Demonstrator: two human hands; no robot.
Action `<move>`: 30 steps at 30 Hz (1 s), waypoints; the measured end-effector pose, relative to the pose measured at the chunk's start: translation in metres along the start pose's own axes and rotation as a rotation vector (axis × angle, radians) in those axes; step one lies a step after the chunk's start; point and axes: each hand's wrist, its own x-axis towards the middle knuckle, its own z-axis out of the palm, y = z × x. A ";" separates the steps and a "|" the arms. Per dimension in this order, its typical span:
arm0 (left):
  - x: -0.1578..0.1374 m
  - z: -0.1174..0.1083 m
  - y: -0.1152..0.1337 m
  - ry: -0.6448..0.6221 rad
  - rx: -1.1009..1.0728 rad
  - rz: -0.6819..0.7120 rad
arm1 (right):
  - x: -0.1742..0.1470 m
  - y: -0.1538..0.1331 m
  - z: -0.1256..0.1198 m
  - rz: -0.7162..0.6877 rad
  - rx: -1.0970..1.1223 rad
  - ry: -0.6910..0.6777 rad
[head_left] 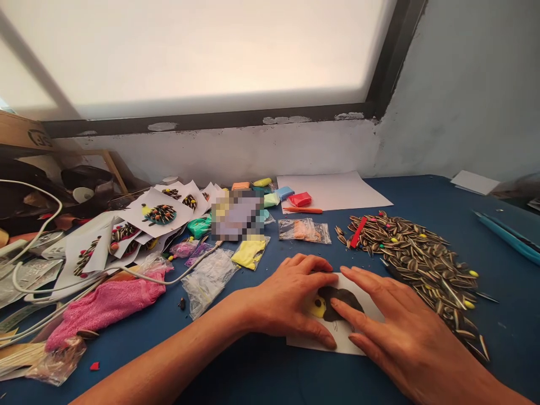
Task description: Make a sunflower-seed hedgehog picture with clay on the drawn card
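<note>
On the blue tabletop lies a white paper card [304, 341] bearing a flat black clay shape [346, 298] with a yellow clay head [317, 307] and a dark eye. Thin drawn legs show below it. My left hand [291, 301] rests over the card's left side, thumb and fingers apart around the yellow head. From the right, my right hand [400, 323] lies with fingers spread, its index fingertip touching the black clay. Both hands are open and hold nothing. Part of the card is hidden beneath them. Striped sunflower seeds [413, 253] lie heaped beyond my right hand.
Cards with seed-covered figures [156, 216] are stacked at the left, beside a pink cloth [113, 301] and a white cable [152, 281]. Wrapped clay blocks [300, 199] and a bag of orange clay [304, 231] lie behind. A blue-handled tool [506, 233] is at right.
</note>
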 end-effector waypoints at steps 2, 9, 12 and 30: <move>0.000 0.000 0.000 0.001 -0.002 0.001 | 0.001 -0.001 0.001 0.015 -0.016 0.016; 0.000 -0.001 0.002 -0.007 -0.004 -0.022 | 0.003 -0.002 0.002 0.020 -0.053 0.024; 0.000 0.000 0.002 -0.010 -0.008 -0.031 | 0.002 0.000 0.002 0.011 -0.075 0.018; 0.001 -0.003 0.003 -0.018 -0.048 -0.043 | -0.004 0.005 -0.001 0.295 0.066 -0.018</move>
